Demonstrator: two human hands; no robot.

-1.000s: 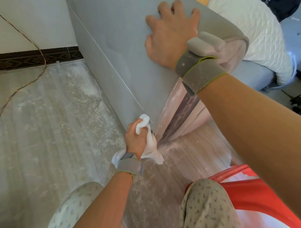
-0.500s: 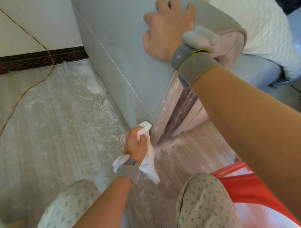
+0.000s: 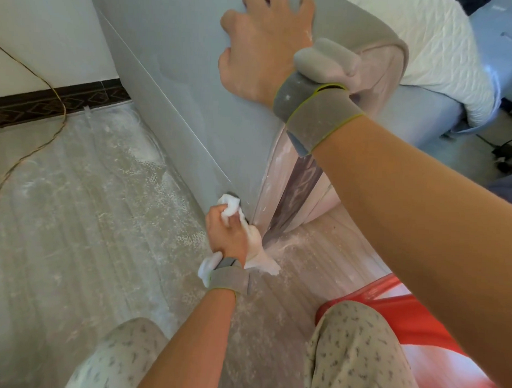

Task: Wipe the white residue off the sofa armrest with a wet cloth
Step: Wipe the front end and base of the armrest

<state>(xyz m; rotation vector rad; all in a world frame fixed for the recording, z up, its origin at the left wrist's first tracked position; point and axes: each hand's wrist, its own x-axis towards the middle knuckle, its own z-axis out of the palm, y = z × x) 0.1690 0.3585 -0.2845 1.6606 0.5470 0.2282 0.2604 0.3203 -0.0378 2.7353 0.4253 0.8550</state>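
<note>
The left hand [image 3: 228, 236] grips a bunched white wet cloth [image 3: 230, 206] against the grey upholstered sofa armrest's [image 3: 178, 63] bottom corner, while the right hand [image 3: 262, 53] presses flat-fingered near its top.

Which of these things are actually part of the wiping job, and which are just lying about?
Part of the job:
- white cloth, gripped in the left hand
- grey sofa armrest, with the right hand resting on it
- white residue along the armrest's front edge

Just lying about:
- white quilt on the seat
- cord on the floor
- red plastic stool
- plastic floor sheet
</note>
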